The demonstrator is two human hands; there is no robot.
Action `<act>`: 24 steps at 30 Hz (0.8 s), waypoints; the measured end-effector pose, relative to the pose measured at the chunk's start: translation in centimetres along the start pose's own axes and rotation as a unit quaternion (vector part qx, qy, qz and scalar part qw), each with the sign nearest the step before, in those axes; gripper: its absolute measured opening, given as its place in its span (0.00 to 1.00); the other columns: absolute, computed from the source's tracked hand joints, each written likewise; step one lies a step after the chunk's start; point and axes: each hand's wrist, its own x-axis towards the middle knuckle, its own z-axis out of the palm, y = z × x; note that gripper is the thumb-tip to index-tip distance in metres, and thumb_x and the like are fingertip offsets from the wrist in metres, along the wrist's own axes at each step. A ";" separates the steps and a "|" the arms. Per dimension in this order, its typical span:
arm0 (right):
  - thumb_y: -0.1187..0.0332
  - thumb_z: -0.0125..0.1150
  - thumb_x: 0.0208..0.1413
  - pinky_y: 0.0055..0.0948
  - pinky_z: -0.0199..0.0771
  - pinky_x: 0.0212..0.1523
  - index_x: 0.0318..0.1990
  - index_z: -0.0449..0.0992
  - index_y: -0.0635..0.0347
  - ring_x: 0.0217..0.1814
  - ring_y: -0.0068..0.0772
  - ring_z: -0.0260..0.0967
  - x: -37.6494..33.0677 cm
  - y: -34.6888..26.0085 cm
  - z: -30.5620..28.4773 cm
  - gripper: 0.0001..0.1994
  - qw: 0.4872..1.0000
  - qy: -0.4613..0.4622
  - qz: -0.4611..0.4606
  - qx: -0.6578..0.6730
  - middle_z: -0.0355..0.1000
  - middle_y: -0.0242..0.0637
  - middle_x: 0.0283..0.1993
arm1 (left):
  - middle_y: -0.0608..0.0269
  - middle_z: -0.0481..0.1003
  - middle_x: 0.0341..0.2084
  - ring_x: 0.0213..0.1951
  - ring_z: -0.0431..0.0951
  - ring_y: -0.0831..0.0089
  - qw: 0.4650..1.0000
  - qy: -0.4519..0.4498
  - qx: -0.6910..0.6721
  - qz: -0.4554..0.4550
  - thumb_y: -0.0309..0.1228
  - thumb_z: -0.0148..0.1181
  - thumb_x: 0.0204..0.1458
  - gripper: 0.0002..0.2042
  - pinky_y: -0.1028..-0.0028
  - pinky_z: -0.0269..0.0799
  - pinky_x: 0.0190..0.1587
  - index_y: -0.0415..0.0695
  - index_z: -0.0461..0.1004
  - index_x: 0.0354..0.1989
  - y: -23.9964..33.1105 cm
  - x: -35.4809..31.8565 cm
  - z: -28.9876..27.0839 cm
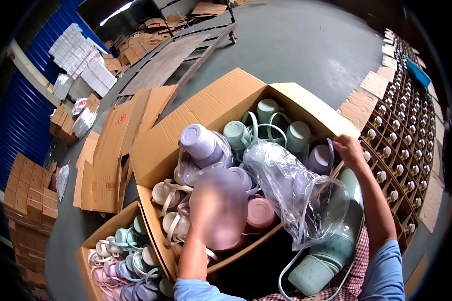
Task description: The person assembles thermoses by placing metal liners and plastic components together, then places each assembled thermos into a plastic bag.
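Observation:
My left hand (216,205), smeared by blur, is over the middle of an open cardboard box (201,108); its fingers cannot be made out. Pink bottles with round lids (260,212) lie beside and under it. At the box's right edge my right hand (348,148) is closed on the cardboard, next to a purple lid with a loop handle (320,159). Inside the box are mint-green bottles (236,133), a lilac bottle (201,143) and white ones (165,194). A clear plastic bag (286,185) drapes toward a large tilted green bottle (331,246) near my body.
A second box (85,253) of assorted coloured bottles stands at lower left. Flattened cartons (108,150) lean beside the open box. Crates of white-capped bottles (386,150) line the right. A flat trolley (168,60) stands behind; stacked cartons (27,195) are far left.

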 end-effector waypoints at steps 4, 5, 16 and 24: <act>0.59 0.59 0.50 0.34 0.70 0.44 0.37 0.78 0.62 0.42 0.44 0.73 -2.1 4.9 -0.5 0.15 0.999 0.041 -0.015 -0.026 0.76 0.45 0.37 | 0.55 0.76 0.18 0.21 0.76 0.61 0.990 0.135 0.022 0.042 0.30 0.66 0.44 0.08 0.68 0.71 0.28 0.37 0.79 0.27 5.7 -2.6 -4.4; 0.58 0.58 0.50 0.35 0.70 0.45 0.38 0.79 0.62 0.44 0.45 0.73 -2.3 5.6 -0.7 0.16 0.998 0.060 -0.016 0.020 0.76 0.45 0.38 | 0.54 0.76 0.20 0.22 0.76 0.60 0.968 0.191 0.026 0.161 0.30 0.64 0.46 0.07 0.68 0.71 0.28 0.38 0.79 0.28 7.2 -2.3 -5.5; 0.63 0.60 0.51 0.31 0.71 0.35 0.34 0.80 0.62 0.31 0.31 0.74 -5.9 8.1 -5.2 0.11 0.995 0.074 0.055 0.046 0.76 0.43 0.28 | 0.45 0.59 0.62 0.63 0.60 0.51 0.966 -0.124 0.224 0.013 0.50 0.54 0.52 0.33 0.61 0.55 0.64 0.39 0.61 0.61 1.2 13.8 3.4; 0.70 0.60 0.54 0.18 0.69 0.39 0.36 0.79 0.65 0.35 0.17 0.70 -10.3 5.1 -14.8 0.08 0.965 0.127 0.015 0.227 0.75 0.31 0.31 | 0.48 0.75 0.46 0.50 0.74 0.55 0.958 0.132 -0.117 0.225 0.31 0.54 0.54 0.16 0.65 0.65 0.56 0.33 0.74 0.47 7.1 3.6 4.2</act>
